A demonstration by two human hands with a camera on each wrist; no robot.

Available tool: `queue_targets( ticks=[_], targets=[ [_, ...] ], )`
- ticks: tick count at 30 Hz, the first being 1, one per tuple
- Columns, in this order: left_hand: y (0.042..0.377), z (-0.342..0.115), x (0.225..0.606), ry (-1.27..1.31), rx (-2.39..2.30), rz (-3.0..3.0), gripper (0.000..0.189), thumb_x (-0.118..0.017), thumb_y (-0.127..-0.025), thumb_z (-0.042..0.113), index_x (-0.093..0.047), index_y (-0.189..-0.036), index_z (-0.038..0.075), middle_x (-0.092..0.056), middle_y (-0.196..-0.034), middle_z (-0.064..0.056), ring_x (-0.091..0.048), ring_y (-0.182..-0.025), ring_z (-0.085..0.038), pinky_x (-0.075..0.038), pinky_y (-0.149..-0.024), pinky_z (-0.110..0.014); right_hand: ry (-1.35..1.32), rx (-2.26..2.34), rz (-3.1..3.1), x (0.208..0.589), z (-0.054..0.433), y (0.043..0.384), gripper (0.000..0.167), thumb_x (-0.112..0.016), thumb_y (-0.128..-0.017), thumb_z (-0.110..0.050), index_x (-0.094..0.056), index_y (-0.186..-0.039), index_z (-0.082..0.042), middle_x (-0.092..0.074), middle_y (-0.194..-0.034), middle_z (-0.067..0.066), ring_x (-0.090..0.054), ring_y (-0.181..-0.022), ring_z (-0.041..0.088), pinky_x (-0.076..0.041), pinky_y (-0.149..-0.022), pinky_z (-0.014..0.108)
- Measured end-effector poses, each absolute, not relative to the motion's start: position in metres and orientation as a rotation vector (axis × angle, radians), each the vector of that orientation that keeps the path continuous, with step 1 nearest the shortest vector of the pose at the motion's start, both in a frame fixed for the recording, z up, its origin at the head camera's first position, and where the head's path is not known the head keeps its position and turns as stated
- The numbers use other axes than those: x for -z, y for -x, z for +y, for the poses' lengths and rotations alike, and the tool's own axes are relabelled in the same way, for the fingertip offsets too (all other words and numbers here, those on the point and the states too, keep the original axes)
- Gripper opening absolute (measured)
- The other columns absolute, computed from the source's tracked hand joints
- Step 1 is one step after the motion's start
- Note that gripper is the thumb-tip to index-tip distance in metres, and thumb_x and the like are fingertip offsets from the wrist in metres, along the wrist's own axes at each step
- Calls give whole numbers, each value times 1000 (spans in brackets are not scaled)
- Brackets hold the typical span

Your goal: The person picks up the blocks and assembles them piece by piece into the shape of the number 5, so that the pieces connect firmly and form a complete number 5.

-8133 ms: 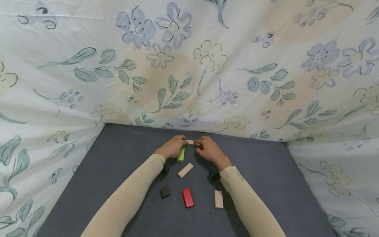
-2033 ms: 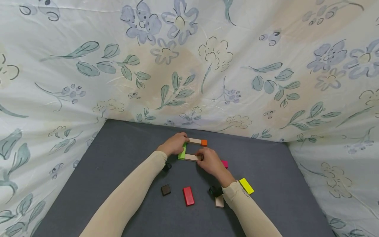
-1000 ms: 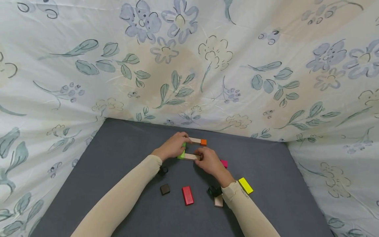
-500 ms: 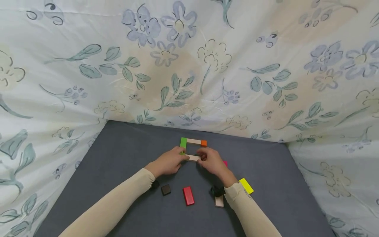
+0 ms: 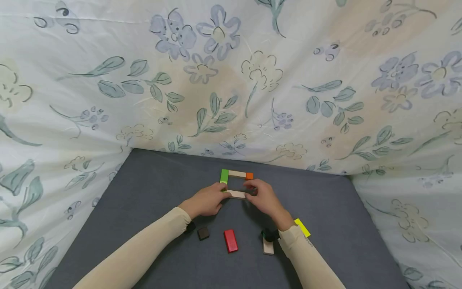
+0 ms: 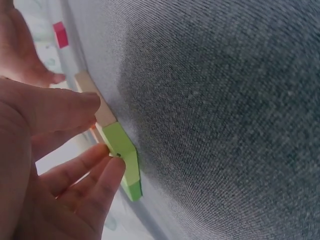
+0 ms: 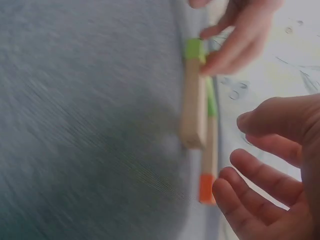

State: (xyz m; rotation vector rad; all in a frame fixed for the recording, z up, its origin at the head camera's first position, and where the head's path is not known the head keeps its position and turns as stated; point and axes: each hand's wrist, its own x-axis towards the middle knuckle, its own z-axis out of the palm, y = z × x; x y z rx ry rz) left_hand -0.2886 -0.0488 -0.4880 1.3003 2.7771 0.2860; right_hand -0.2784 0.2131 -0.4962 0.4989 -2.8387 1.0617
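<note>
In the head view, toy blocks form a three-sided frame open to the right. A light green block (image 6: 119, 142) and a darker green block (image 5: 224, 173) make its left side. A far pale wooden block (image 5: 237, 174) ends at an orange block (image 5: 249, 176). The near pale wooden block (image 5: 237, 194) runs right from the light green one. My left hand (image 5: 205, 200) pinches the near-left corner, fingers against the light green block and thumb at the near wooden block. Beside that block's right end my right hand (image 5: 266, 197) hovers with parted fingers, apart from it in the right wrist view.
Nearer on the grey cloth (image 5: 166, 249) lie a dark brown block (image 5: 203, 233), a red block (image 5: 231, 241) and a pale block (image 5: 268, 247). A yellow block (image 5: 302, 227) is partly behind the right arm. A magenta block (image 6: 60, 35) shows in the left wrist view.
The near wooden block, earlier loose and slanted, now lies against the light green block. My left hand came down from the far corner to the near one; my right hand let go and shifted right.
</note>
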Motion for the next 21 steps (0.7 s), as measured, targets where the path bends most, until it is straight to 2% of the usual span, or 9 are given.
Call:
queue_targets(
  ticks=[5,10,15,21],
  targets=[
    [287,-48,490,-1263,-282,2775,44,-75,-102,12,-70,-145,15,-59,-142,-11,-58,-124,-27,-56,-97,-43,-461,-1050,-2816,478,231,277,39,-82,-96,-4,-74,-134,-4,-71,-127,12,-67,-117,36,-57,-95,54],
    [287,-47,493,-1244,-273,2794,44,-75,-102,15,-70,-146,15,-58,-143,-10,-58,-125,-25,-55,-100,-42,-419,-1044,-2814,468,259,275,39,-81,-97,-3,-73,-135,-3,-69,-132,16,-62,-123,41,-54,-100,58],
    [281,-47,496,-1269,-301,2767,42,-76,-101,15,-72,-143,13,-59,-141,-11,-58,-123,-26,-55,-100,-41,-382,-1010,-2891,474,287,264,40,-81,-96,-2,-73,-136,-1,-68,-135,17,-62,-123,43,-54,-100,58],
    [283,-46,497,-1278,-327,2787,42,-75,-101,12,-71,-143,12,-59,-140,-10,-57,-122,-25,-53,-103,-41,-353,-971,-2991,483,306,256,43,-80,-97,-1,-72,-139,-3,-66,-134,18,-65,-116,40,-57,-94,56]
  ],
)
